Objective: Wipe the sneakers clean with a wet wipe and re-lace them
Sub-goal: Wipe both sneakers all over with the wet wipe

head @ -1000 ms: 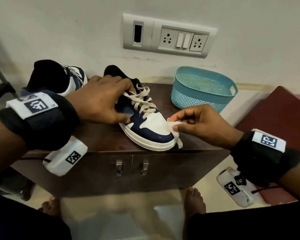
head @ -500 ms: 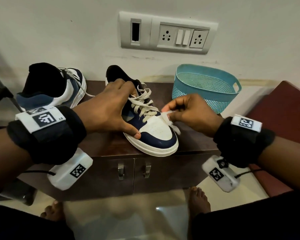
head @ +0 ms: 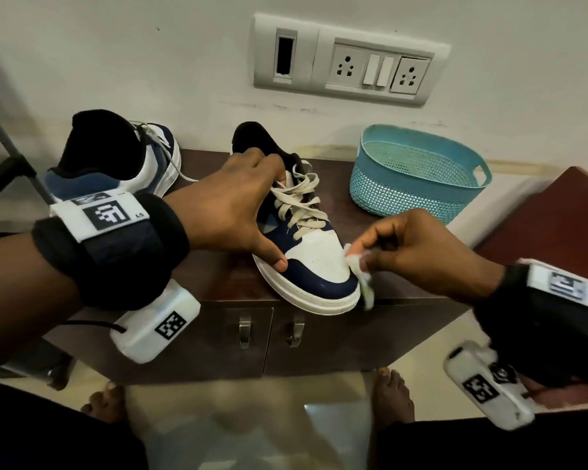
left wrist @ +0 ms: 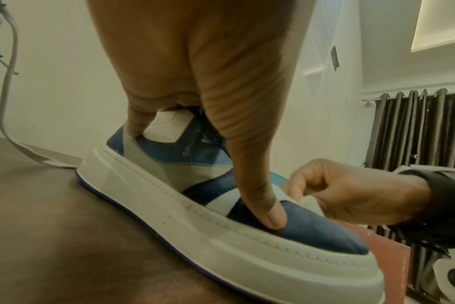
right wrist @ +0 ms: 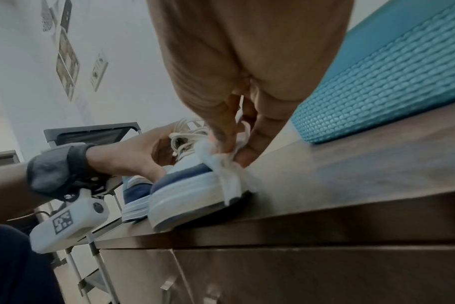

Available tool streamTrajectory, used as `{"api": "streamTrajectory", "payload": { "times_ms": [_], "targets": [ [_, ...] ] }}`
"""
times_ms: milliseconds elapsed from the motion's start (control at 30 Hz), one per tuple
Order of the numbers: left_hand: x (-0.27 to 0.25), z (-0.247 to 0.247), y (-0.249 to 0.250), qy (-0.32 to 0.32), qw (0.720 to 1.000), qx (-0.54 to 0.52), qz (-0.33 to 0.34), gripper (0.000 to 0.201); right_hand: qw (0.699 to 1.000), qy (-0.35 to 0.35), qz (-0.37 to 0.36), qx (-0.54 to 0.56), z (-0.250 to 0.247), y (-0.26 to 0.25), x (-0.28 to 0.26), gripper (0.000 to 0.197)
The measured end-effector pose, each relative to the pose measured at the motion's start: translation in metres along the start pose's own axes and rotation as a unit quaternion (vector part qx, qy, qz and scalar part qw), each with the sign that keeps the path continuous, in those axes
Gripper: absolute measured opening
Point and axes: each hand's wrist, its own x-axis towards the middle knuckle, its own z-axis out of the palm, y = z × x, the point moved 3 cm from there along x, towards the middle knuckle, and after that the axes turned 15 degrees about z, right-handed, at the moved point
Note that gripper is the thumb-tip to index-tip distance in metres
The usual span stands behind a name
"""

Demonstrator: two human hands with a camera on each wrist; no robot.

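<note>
A teal perforated basket (head: 418,174) stands at the back right of the dark wooden tabletop (head: 404,300), near the wall. Under the tabletop's front edge, two cabinet doors carry metal handles (head: 244,332). A white switch-and-socket panel (head: 350,59) is on the wall above.

Navy-white laced sneaker (head: 314,262) upright on cabinet, crumpled wet wipe (head: 358,268) touching toe

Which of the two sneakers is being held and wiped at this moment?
The right sneaker, toe toward the camera: left hand grips it, right hand presses a wipe to its toe. The left sneaker is untouched.
</note>
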Motion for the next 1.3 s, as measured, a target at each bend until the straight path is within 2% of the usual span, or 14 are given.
{"api": "streamTrajectory", "payload": {
  "times_ms": [200, 333, 400, 467, 533, 667, 733, 833, 900, 967, 1067, 1133, 1233, 1300],
  "targets": [
    [-0.001, -0.002, 0.000, -0.004, 1.000, -0.008, -0.004, 0.100, 0.996, 0.076, 0.001, 0.056, 0.006, -0.010, 0.035, 0.020],
    [-0.004, -0.002, 0.000, 0.001, 1.000, -0.003, -0.003, 0.102, 0.997, 0.077, -0.024, -0.001, 0.007, -0.005, 0.016, 0.019],
    [-0.004, -0.002, -0.001, 0.002, 1.000, -0.002, 0.001, 0.101, 0.988, 0.075, -0.093, -0.095, 0.008, -0.011, -0.004, 0.020],
    [-0.004, -0.002, -0.001, 0.002, 1.000, -0.002, 0.005, 0.100, 0.961, 0.066, -0.192, -0.189, 0.012, -0.021, -0.020, 0.022],
    [-0.003, -0.002, -0.001, 0.001, 1.000, 0.000, 0.007, 0.100, 0.942, 0.045, -0.250, -0.218, 0.015, -0.021, -0.021, 0.022],
    [-0.003, -0.002, -0.001, -0.002, 1.000, 0.003, 0.004, 0.100, 0.966, 0.125, -0.158, -0.160, 0.001, -0.008, 0.008, 0.020],
    [-0.003, -0.001, -0.001, 0.000, 1.000, 0.004, 0.005, 0.101, 0.962, 0.143, -0.154, -0.175, 0.004, -0.010, 0.009, 0.019],
    [-0.004, -0.001, -0.002, 0.000, 1.000, 0.001, 0.005, 0.099, 0.949, 0.060, -0.256, -0.172, 0.027, -0.033, -0.012, 0.020],
    [-0.004, -0.001, -0.002, 0.002, 1.000, -0.001, 0.008, 0.098, 0.942, 0.008, -0.289, -0.171, 0.035, -0.040, -0.019, 0.020],
    [-0.003, -0.001, -0.001, 0.002, 1.000, -0.001, 0.006, 0.099, 0.952, 0.038, -0.257, -0.163, 0.024, -0.034, -0.004, 0.018],
    [-0.004, -0.001, -0.001, 0.002, 1.000, -0.001, 0.002, 0.099, 0.968, 0.103, -0.159, -0.165, 0.007, -0.020, 0.015, 0.018],
    [-0.004, -0.001, -0.001, -0.001, 1.000, 0.000, 0.002, 0.100, 0.962, 0.081, -0.195, -0.174, 0.017, -0.028, 0.005, 0.018],
    [-0.004, -0.001, 0.000, -0.002, 1.000, 0.005, 0.008, 0.096, 0.939, -0.008, -0.288, -0.188, 0.036, -0.040, -0.018, 0.019],
    [-0.004, -0.002, 0.000, -0.003, 1.000, 0.003, 0.007, 0.097, 0.946, 0.007, -0.264, -0.188, 0.024, -0.034, -0.008, 0.016]
  ]
}}
